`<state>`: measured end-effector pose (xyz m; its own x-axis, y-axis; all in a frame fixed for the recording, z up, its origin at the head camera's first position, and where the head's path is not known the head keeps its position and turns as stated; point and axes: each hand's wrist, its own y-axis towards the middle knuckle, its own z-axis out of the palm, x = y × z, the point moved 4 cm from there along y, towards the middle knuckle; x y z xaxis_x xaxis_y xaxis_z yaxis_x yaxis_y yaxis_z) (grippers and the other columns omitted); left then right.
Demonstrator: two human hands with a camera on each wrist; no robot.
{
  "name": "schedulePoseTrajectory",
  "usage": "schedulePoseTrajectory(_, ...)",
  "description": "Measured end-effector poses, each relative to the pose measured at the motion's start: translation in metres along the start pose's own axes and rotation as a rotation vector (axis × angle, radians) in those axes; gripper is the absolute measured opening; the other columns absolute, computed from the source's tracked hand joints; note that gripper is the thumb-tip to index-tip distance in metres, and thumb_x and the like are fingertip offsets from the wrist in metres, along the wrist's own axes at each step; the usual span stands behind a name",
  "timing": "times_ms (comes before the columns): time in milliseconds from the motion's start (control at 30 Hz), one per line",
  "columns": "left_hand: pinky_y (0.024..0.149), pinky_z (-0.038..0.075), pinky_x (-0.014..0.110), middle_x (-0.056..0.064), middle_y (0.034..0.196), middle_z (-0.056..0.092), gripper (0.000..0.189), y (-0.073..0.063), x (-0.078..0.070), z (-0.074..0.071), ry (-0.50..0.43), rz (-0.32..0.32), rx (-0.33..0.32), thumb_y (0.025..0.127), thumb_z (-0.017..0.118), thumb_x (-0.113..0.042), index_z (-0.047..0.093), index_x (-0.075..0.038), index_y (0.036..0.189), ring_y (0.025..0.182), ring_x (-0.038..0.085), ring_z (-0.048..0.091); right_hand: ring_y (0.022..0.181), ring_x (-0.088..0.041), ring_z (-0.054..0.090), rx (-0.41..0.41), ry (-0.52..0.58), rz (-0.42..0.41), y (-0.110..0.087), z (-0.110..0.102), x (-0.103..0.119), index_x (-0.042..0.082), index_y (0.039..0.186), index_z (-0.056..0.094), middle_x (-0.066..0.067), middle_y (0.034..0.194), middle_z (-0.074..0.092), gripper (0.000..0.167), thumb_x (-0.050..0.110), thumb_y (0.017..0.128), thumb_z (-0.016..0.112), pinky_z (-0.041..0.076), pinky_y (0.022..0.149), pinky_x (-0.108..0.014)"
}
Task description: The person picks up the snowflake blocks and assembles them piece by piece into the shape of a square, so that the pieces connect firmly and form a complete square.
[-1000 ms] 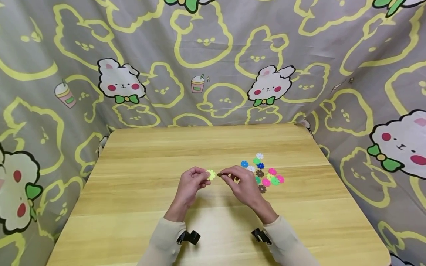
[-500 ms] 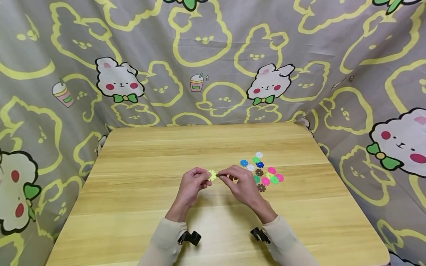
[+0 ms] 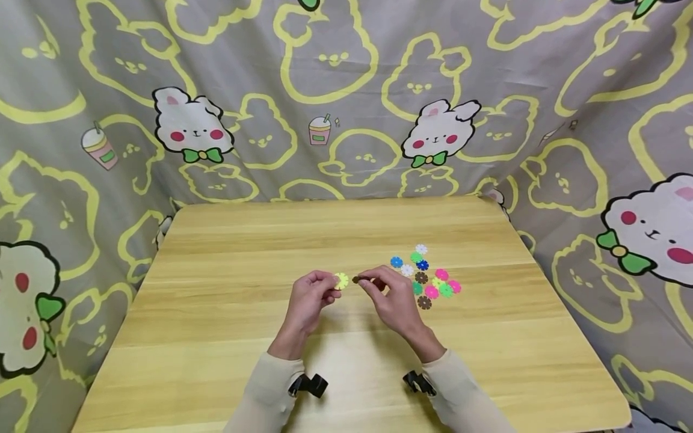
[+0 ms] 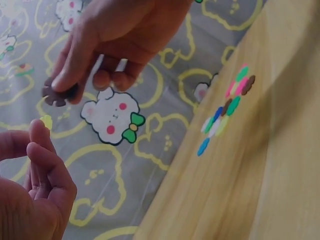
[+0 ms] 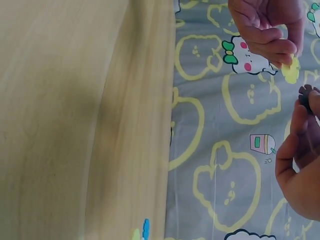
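Observation:
My left hand (image 3: 308,302) pinches a yellow notched disc, a snowflake-shaped building piece (image 3: 341,281), between thumb and fingers. Facing it, my right hand (image 3: 393,299) pinches a dark brown notched disc (image 3: 357,279), turned nearly edge-on in the head view. A small gap separates the two discs. In the left wrist view the brown disc (image 4: 56,95) shows its notches above the yellow one (image 4: 46,121), which is mostly hidden by fingers. The right wrist view also shows the yellow disc (image 5: 291,71) apart from the brown one (image 5: 305,97). Both hands are raised over the table.
Several loose discs lie on the wooden table (image 3: 243,240) right of my right hand, among them a light blue disc (image 3: 396,262), a pink disc (image 3: 455,287) and a brown disc (image 3: 425,302). A patterned curtain (image 3: 357,72) surrounds the table's back and sides.
Half a second ago the brown disc was right at the yellow disc's edge; now a gap shows between them. Both hands keep their pinches. The head view has shifted slightly.

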<state>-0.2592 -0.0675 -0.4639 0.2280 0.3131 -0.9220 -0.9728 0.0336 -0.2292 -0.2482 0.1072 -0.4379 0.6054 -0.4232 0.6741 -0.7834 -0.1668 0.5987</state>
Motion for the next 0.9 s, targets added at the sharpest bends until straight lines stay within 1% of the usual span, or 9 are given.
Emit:
schedulePoseTrajectory(200, 0.052, 0.048, 0.015, -0.001, 0.068, 0.065, 0.007, -0.001, 0.000, 0.003, -0.007, -0.004, 0.035, 0.087, 0.063, -0.003, 0.058, 0.000, 0.091, 0.056, 0.006, 0.061, 0.071, -0.007, 0.061, 0.024, -0.003, 0.007, 0.001, 0.003, -0.001, 0.016, 0.097, 0.074, 0.002, 0.090, 0.072, 0.009, 0.016, 0.089, 0.069, 0.052, 0.064, -0.021)
schedulePoseTrajectory(433, 0.051, 0.047, 0.015, -0.002, 0.065, 0.065, 0.005, -0.001, 0.004, 0.006, -0.014, -0.006, 0.040, 0.087, 0.064, -0.003, 0.058, -0.002, 0.088, 0.055, 0.006, 0.061, 0.076, -0.007, 0.064, 0.056, 0.000, 0.035, 0.000, 0.003, -0.005, 0.014, 0.097, 0.074, 0.001, 0.091, 0.073, 0.010, 0.018, 0.090, 0.069, 0.054, 0.067, -0.022)
schedulePoseTrajectory(500, 0.052, 0.048, 0.015, -0.002, 0.066, 0.065, 0.007, 0.000, 0.006, 0.007, -0.013, -0.009, 0.046, 0.087, 0.064, -0.003, 0.058, -0.001, 0.090, 0.055, 0.006, 0.061, 0.077, -0.007, 0.065, 0.056, 0.003, 0.044, 0.000, 0.003, -0.006, 0.014, 0.097, 0.074, 0.001, 0.091, 0.073, 0.010, 0.019, 0.090, 0.069, 0.054, 0.068, -0.022)
schedulePoseTrajectory(567, 0.052, 0.048, 0.015, -0.002, 0.067, 0.066, 0.008, 0.001, 0.007, 0.008, -0.014, -0.008, 0.049, 0.087, 0.064, -0.003, 0.058, 0.000, 0.091, 0.055, 0.006, 0.061, 0.075, -0.007, 0.065, 0.044, 0.006, 0.052, -0.001, 0.003, -0.007, 0.014, 0.096, 0.075, 0.001, 0.090, 0.074, 0.009, 0.017, 0.089, 0.070, 0.054, 0.068, -0.022)
schedulePoseTrajectory(667, 0.053, 0.048, 0.016, -0.002, 0.068, 0.067, 0.010, 0.002, 0.008, 0.010, -0.004, -0.015, 0.058, 0.087, 0.064, -0.002, 0.057, 0.002, 0.093, 0.056, 0.006, 0.061, 0.070, -0.007, 0.062, 0.006, 0.001, 0.064, -0.002, 0.003, -0.008, 0.013, 0.091, 0.075, 0.000, 0.085, 0.074, 0.006, 0.011, 0.086, 0.073, 0.052, 0.064, -0.021)
schedulePoseTrajectory(800, 0.054, 0.049, 0.016, -0.003, 0.069, 0.067, 0.011, 0.002, 0.009, 0.014, 0.010, -0.017, 0.070, 0.087, 0.064, 0.000, 0.056, 0.002, 0.094, 0.056, 0.006, 0.061, 0.064, -0.012, 0.060, -0.052, -0.003, 0.068, -0.005, 0.004, -0.010, 0.008, 0.084, 0.074, -0.005, 0.079, 0.073, 0.010, 0.000, 0.079, 0.076, 0.049, 0.059, -0.021)
schedulePoseTrajectory(900, 0.055, 0.050, 0.017, -0.003, 0.069, 0.066, 0.014, 0.003, 0.010, 0.015, 0.028, -0.009, 0.079, 0.087, 0.065, -0.001, 0.055, 0.003, 0.096, 0.056, 0.006, 0.061, 0.063, -0.015, 0.061, -0.073, 0.009, 0.063, -0.006, 0.005, -0.012, 0.006, 0.084, 0.073, -0.008, 0.078, 0.073, 0.012, -0.003, 0.077, 0.076, 0.050, 0.059, -0.022)
